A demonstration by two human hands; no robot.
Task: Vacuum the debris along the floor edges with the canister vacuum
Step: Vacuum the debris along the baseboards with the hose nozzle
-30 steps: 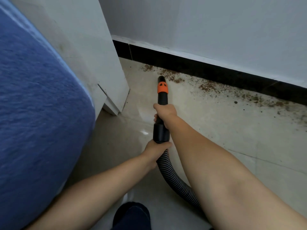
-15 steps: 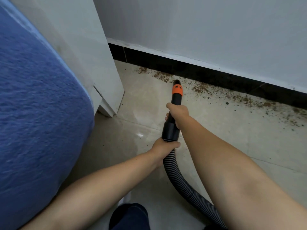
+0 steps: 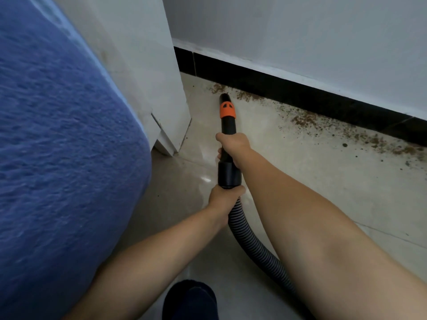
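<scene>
Now we steer two-handed: our right hand point(image 3: 233, 142) grips the nozzle point(image 3: 227, 113) for aim, our left hand point(image 3: 224, 197) clasps the hose point(image 3: 251, 239) behind it; debris point(image 3: 302, 120) lies beyond the tip, along the baseboard point(image 3: 300, 93).

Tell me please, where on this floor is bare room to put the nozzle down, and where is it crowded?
Bare tile lies right of the right hand, between the forearm and the debris strip. A smaller patch lies left of the nozzle, beside the white panel. Crowded: the strip along the black baseboard, littered with crumbs, and the narrow gap by the blue bedding.
</scene>
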